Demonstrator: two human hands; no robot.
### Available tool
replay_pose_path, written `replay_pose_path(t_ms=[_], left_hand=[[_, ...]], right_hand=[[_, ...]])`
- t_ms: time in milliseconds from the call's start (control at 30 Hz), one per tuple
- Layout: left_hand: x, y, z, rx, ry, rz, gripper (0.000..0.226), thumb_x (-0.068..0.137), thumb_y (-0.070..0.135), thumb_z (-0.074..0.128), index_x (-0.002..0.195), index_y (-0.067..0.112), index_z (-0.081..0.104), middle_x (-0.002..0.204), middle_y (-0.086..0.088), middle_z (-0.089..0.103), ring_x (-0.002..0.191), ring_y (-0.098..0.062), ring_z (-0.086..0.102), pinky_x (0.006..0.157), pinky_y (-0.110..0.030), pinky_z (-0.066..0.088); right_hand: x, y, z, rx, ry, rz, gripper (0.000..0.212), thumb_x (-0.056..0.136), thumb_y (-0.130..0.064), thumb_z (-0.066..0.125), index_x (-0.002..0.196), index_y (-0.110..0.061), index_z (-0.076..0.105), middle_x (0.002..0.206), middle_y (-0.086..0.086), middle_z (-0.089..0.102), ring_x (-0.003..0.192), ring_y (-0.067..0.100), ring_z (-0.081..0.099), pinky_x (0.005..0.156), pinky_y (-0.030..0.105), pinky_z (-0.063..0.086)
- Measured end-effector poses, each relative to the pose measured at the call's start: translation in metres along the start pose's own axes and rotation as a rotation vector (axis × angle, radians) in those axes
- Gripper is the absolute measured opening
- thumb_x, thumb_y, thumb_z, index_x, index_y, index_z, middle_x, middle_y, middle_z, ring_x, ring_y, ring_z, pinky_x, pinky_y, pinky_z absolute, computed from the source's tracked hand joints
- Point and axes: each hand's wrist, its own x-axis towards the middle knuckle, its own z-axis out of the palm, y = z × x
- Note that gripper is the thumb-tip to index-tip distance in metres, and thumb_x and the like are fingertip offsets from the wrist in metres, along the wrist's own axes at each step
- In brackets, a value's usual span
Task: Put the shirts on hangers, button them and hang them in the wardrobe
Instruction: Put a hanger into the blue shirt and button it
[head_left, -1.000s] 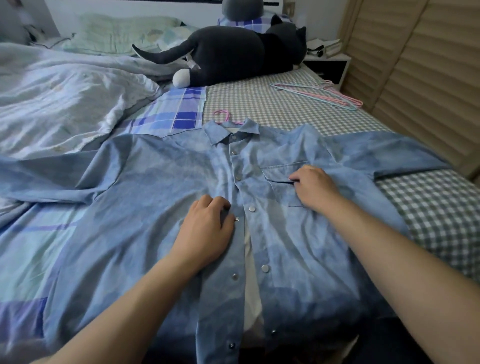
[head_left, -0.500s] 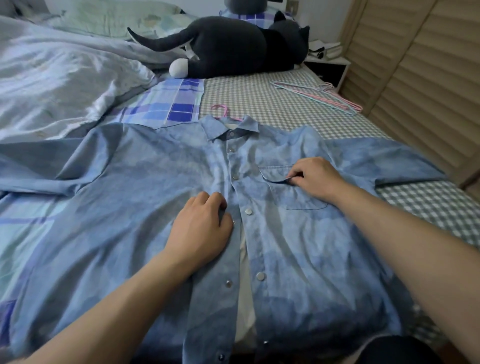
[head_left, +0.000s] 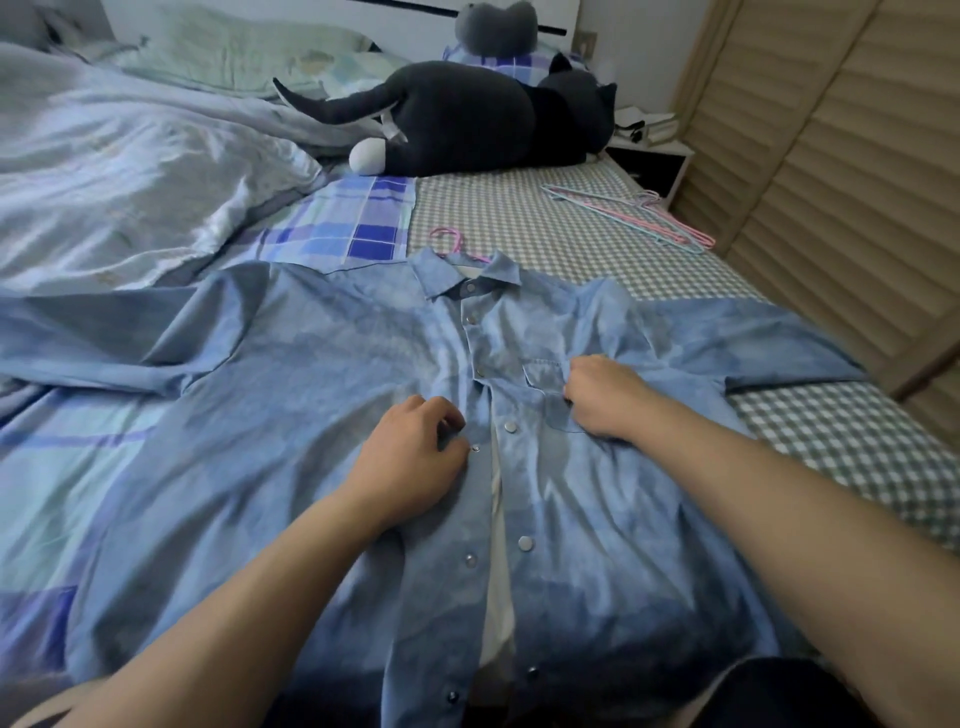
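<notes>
A light blue snap-button shirt (head_left: 291, 415) lies face up across the bed, sleeves spread. A pink hanger hook (head_left: 451, 240) sticks out above its collar. The top snaps are closed; below the chest the front gapes and white lining shows. My left hand (head_left: 415, 457) rests on the left front panel and pinches the placket edge beside a snap. My right hand (head_left: 605, 397) grips the fabric at the chest pocket, fingers curled into the cloth.
Spare pink and blue hangers (head_left: 631, 215) lie on the checked sheet (head_left: 545, 228) far right. A dark plush cat (head_left: 467, 122) lies at the bed's head, a rumpled duvet (head_left: 114, 176) to the left. Slatted wardrobe doors (head_left: 841, 171) run along the right. A nightstand (head_left: 649, 161) is behind.
Both hands stayed on the shirt's chest. My left fingers have curled tighter onto the placket edge, and my right hand has bunched the pocket fabric. The camera view shifted slightly.
</notes>
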Motion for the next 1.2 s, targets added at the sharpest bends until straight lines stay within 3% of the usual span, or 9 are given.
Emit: replay_pose_path(t_ms=[133, 200, 267, 400, 567, 767, 900, 1067, 1200], left_hand=[[-0.010, 0.016, -0.010, 0.075, -0.023, -0.099, 0.013, 0.096, 0.019, 0.048, 0.094, 0.012, 0.058, 0.098, -0.008, 0.065, 0.094, -0.032, 0.060, 0.069, -0.034, 0.038], [-0.018, 0.022, -0.007, 0.174, -0.035, -0.107, 0.015, 0.096, 0.023, 0.046, 0.095, 0.012, 0.056, 0.103, -0.012, 0.067, 0.098, -0.036, 0.061, 0.071, -0.036, 0.041], [-0.025, 0.026, 0.001, 0.265, -0.037, -0.099, 0.014, 0.097, 0.027, 0.045, 0.093, 0.015, 0.052, 0.108, -0.014, 0.067, 0.102, -0.038, 0.062, 0.072, -0.037, 0.040], [-0.030, 0.028, 0.011, 0.457, -0.105, -0.093, 0.018, 0.102, 0.023, 0.042, 0.111, 0.013, 0.053, 0.120, -0.013, 0.065, 0.112, -0.038, 0.064, 0.075, -0.035, 0.037], [-0.027, 0.026, 0.008, 0.448, -0.147, -0.110, 0.019, 0.102, 0.027, 0.044, 0.107, 0.012, 0.054, 0.121, -0.015, 0.064, 0.114, -0.039, 0.063, 0.083, -0.038, 0.046], [-0.023, 0.031, 0.012, 0.392, -0.055, -0.174, 0.038, 0.104, 0.052, 0.035, 0.104, 0.015, 0.045, 0.116, -0.015, 0.067, 0.110, -0.042, 0.063, 0.078, -0.040, 0.042], [-0.016, 0.034, 0.017, 0.423, -0.039, -0.230, 0.050, 0.099, 0.061, 0.042, 0.110, 0.013, 0.051, 0.116, -0.014, 0.068, 0.111, -0.040, 0.063, 0.080, -0.039, 0.043], [-0.001, 0.035, 0.013, 0.391, -0.146, -0.242, 0.040, 0.097, 0.044, 0.050, 0.114, 0.009, 0.057, 0.124, -0.016, 0.065, 0.115, -0.040, 0.060, 0.082, -0.038, 0.043], [0.005, 0.028, -0.003, 0.221, -0.210, -0.262, 0.021, 0.093, 0.032, 0.053, 0.084, 0.013, 0.047, 0.101, -0.014, 0.066, 0.087, -0.033, 0.062, 0.071, -0.036, 0.047]], right_hand=[[-0.034, -0.018, -0.021, 0.237, 0.013, 0.143, 0.027, 0.099, -0.017, 0.044, 0.098, -0.020, 0.070, 0.127, 0.019, 0.055, 0.125, 0.035, 0.050, 0.102, 0.034, 0.038], [-0.059, -0.037, -0.020, 0.422, 0.283, 0.177, 0.029, 0.099, -0.024, 0.048, 0.074, -0.025, 0.063, 0.110, 0.011, 0.059, 0.112, 0.028, 0.056, 0.093, 0.036, 0.043], [-0.080, -0.067, -0.006, 0.588, 0.490, 0.117, 0.015, 0.096, -0.028, 0.057, 0.090, -0.020, 0.068, 0.103, 0.002, 0.058, 0.102, 0.020, 0.055, 0.089, 0.034, 0.044], [-0.088, -0.109, 0.035, 0.523, 0.405, 0.057, 0.033, 0.085, -0.031, 0.071, 0.112, -0.013, 0.064, 0.109, 0.008, 0.058, 0.103, 0.029, 0.054, 0.090, 0.039, 0.044], [-0.084, -0.110, 0.028, 0.364, 0.380, 0.130, 0.032, 0.084, -0.002, 0.058, 0.116, -0.009, 0.058, 0.114, 0.012, 0.059, 0.108, 0.036, 0.056, 0.090, 0.041, 0.043], [-0.088, -0.087, 0.014, 0.568, 0.352, 0.221, 0.018, 0.088, -0.007, 0.055, 0.096, -0.016, 0.068, 0.093, 0.003, 0.071, 0.089, 0.030, 0.064, 0.070, 0.036, 0.047], [-0.097, -0.077, -0.002, 0.799, 0.516, 0.261, 0.013, 0.093, -0.019, 0.065, 0.084, -0.016, 0.073, 0.074, -0.006, 0.071, 0.073, 0.016, 0.067, 0.064, 0.032, 0.054], [-0.097, -0.078, -0.003, 0.883, 0.489, 0.321, 0.015, 0.089, -0.014, 0.058, 0.080, -0.019, 0.069, 0.062, -0.007, 0.063, 0.064, 0.019, 0.063, 0.061, 0.037, 0.056], [-0.090, -0.082, -0.001, 0.952, 0.488, 0.281, 0.027, 0.092, -0.022, 0.062, 0.071, -0.006, 0.055, 0.054, -0.001, 0.042, 0.054, 0.021, 0.041, 0.053, 0.038, 0.047]])
